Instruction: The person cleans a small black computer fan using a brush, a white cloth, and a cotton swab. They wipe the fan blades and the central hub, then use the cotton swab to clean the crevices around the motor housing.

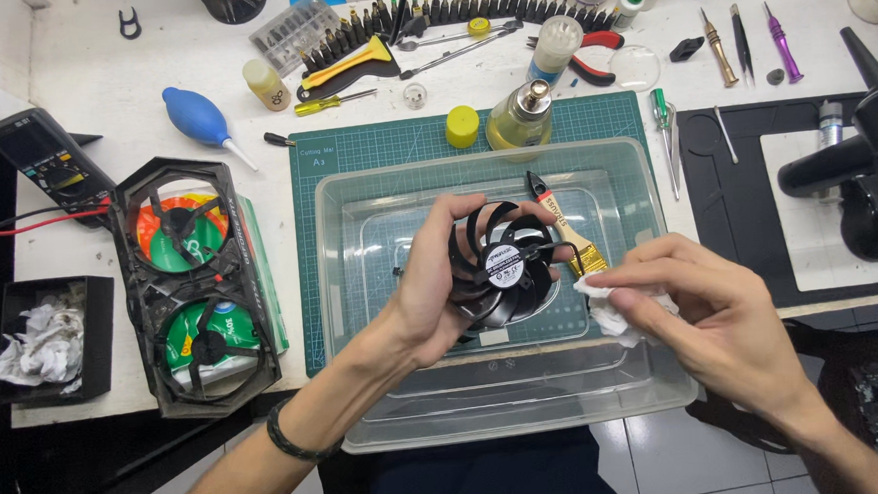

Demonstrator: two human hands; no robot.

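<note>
Left hand [431, 292] gripping a black fan [505, 264] with a round white sticker over a clear tub [356, 196], right hand [708, 308] pinching a white tissue [607, 308], black box [98, 335] holding crumpled tissues

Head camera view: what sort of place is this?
Probably an electronics repair bench: a multimeter, a row of screwdriver bits and a green cutting mat surround the black fan held in the left hand.

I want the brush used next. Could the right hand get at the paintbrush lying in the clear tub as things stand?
Probably yes, once freed: the right hand is beside the paintbrush, which lies uncovered in the open-topped tub. But the fingers pinch a white wipe, so they are occupied.
</note>
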